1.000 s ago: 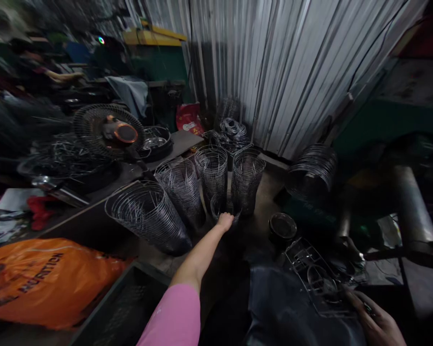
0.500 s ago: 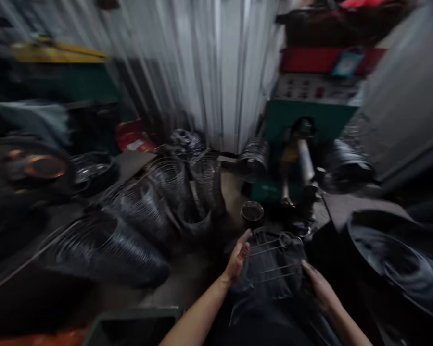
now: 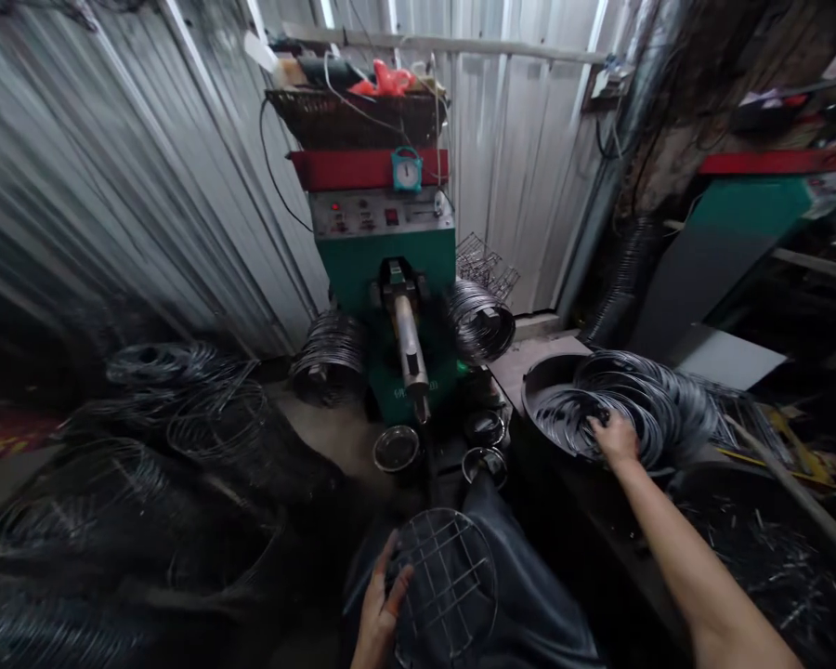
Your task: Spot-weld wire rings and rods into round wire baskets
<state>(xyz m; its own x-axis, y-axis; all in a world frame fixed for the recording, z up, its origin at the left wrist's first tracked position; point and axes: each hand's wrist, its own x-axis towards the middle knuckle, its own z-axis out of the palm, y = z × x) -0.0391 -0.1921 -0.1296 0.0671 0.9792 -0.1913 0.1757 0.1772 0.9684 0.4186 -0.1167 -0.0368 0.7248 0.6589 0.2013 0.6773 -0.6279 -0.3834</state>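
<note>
In the head view, my left hand [image 3: 382, 599] is closed on the left edge of a round wire grill rack [image 3: 452, 585]. The rack is a metal ring with crossed wires, tilted over my lap. Out to the right, my right hand [image 3: 617, 439] reaches into a wide dark basin [image 3: 529, 395]. Its fingers are curled in among stacked metal wire rings [image 3: 659, 409]. Something small and dark shows at those fingertips, too unclear to name.
A green machine [image 3: 352, 265] with a metal arm [image 3: 410, 344] stands ahead, wire coils hanging on both sides. Round dishes [image 3: 396, 449] sit below it. Bundled wire rings [image 3: 215, 418] crowd the left. Another dark bin [image 3: 759, 557] with metal pieces is at the right.
The view has swung right. My right hand has left the rack and moved out to the basin of wire rings. My left hand stays at the rack's left edge.
</note>
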